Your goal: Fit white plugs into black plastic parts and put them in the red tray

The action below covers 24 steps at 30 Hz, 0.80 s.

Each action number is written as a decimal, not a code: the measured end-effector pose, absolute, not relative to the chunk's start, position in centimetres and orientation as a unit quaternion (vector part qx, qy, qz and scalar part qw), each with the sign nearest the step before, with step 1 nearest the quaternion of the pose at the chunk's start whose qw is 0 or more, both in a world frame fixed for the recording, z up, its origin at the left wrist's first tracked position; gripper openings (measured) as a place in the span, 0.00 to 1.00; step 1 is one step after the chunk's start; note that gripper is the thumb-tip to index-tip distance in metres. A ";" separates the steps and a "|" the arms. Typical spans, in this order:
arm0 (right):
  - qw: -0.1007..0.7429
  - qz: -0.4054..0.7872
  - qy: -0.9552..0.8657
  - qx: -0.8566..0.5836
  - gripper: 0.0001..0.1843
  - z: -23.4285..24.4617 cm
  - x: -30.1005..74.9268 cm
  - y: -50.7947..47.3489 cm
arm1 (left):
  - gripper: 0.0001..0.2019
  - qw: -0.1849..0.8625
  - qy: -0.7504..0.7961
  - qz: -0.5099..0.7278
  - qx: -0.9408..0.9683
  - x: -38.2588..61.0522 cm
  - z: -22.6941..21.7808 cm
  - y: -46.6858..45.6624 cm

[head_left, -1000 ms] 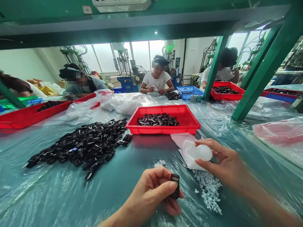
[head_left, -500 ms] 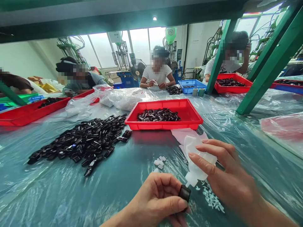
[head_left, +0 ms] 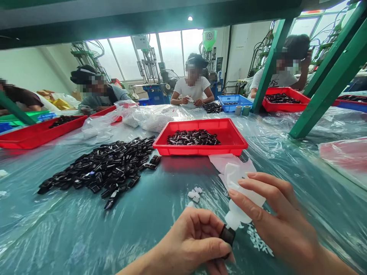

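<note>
Between the thumb and fingers of my left hand is a small black plastic piece. My right hand grips a white squeeze bottle tipped with its neck downward. The bottle's tip is at the upper edge of the black piece; whether they touch is hidden. Small white blocks lie just beyond my left hand. Thin white slivers are scattered on the table beneath my right hand. To the left spreads a large heap of black plastic pieces.
A red tray holding more black pieces stands ahead. Plastic film covers the table. Green posts rise at the right. Across the table sits a co-worker, with other people at both sides. A blue tray stands farther back.
The white bottle's tip has come down to the black piece's edge, where a small gap showed before. The black piece has turned slightly in my left hand. The view has shifted a little.
</note>
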State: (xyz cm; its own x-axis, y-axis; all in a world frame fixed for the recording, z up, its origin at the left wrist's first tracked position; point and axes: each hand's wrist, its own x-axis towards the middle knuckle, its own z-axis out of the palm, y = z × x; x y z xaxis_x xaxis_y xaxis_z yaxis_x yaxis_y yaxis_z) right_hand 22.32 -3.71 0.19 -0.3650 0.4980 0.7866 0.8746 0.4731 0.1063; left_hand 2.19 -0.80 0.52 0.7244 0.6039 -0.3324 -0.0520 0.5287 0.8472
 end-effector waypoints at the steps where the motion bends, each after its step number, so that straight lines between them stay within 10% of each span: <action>1: 0.354 -0.267 -0.782 -0.438 0.21 0.2 22.3 -3.8 | 0.13 0.814 0.309 0.205 0.447 2.2 0.5 -0.8; 24: 0.368 -0.289 -0.777 -0.421 0.16 0.9 22.0 -4.5 | 0.13 0.840 0.296 0.171 0.421 2.3 1.0 -0.9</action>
